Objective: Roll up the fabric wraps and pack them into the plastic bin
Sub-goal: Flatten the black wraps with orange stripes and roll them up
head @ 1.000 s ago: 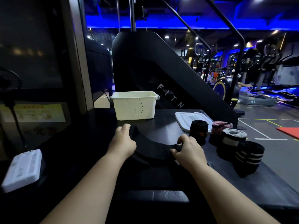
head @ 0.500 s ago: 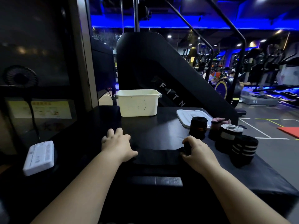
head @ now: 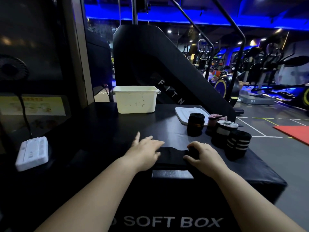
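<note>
A black fabric wrap point(head: 172, 154) lies flat near the front edge of the black soft box point(head: 117, 131). My right hand point(head: 203, 154) grips its rolled end, fingers curled round the small roll. My left hand point(head: 144, 148) lies blurred over the wrap's left part with fingers spread. The white plastic bin point(head: 136, 99) stands at the back of the box top; its inside is hidden. Several rolled wraps stand at the right: a black one point(head: 195, 122), a pink one point(head: 213, 122), a black-and-white one point(head: 223, 133) and a striped black one point(head: 237, 145).
The bin's white lid point(head: 183, 113) lies flat behind the rolled wraps. A white remote-like device point(head: 32, 153) sits at the left edge. A large black stair machine point(head: 158, 64) rises behind the bin. Gym floor drops off to the right.
My view has tilted down. The right hand has rolled the wrap further toward the left, shortening the flat part. The left hand has slid right along the wrap.
</note>
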